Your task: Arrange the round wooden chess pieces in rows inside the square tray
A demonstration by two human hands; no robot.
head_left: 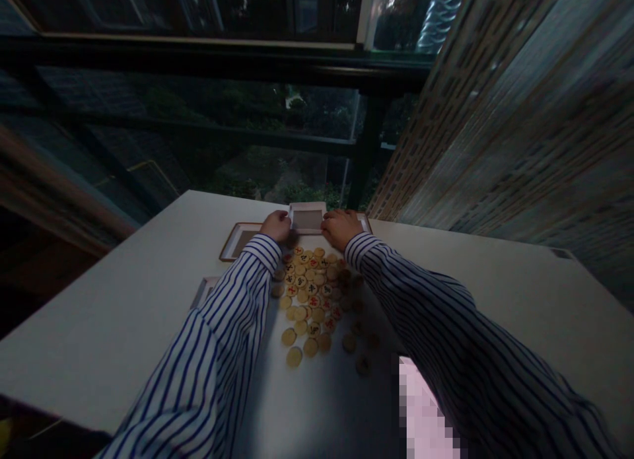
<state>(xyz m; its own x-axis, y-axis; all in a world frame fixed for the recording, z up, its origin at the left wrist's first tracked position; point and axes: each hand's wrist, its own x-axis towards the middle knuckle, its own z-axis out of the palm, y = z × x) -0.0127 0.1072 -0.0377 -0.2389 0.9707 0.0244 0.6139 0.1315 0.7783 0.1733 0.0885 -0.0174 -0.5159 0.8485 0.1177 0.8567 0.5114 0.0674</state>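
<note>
Left hand: was clamped on shallow box
Right hand: was clamped opposite
Box step: apparently was positioning
Next move: likely needed even grip

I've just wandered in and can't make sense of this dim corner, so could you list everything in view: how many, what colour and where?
Table: one, white, across the middle
Round pieces: dozens, overlapping, yellowish with some red or black markings, on the table
Middle tray: one, pale with grey inside, far edge
Other trays: three, pale inside, two left, one right, partly hidden
Railing: one, dark, beyond the table
Plants: uncounted, green, outside
Curtain-like hangings: two, brownish, either side
Pixelated patch: one, pink, lower right; content unreadable
Sleeves: two, white with blue stripes, either side of the pieces
Left hand's fingers: one set, skin-toned, middle tray's left edge
Right hand's fingers: one set, skin-toned, its right edge
</note>
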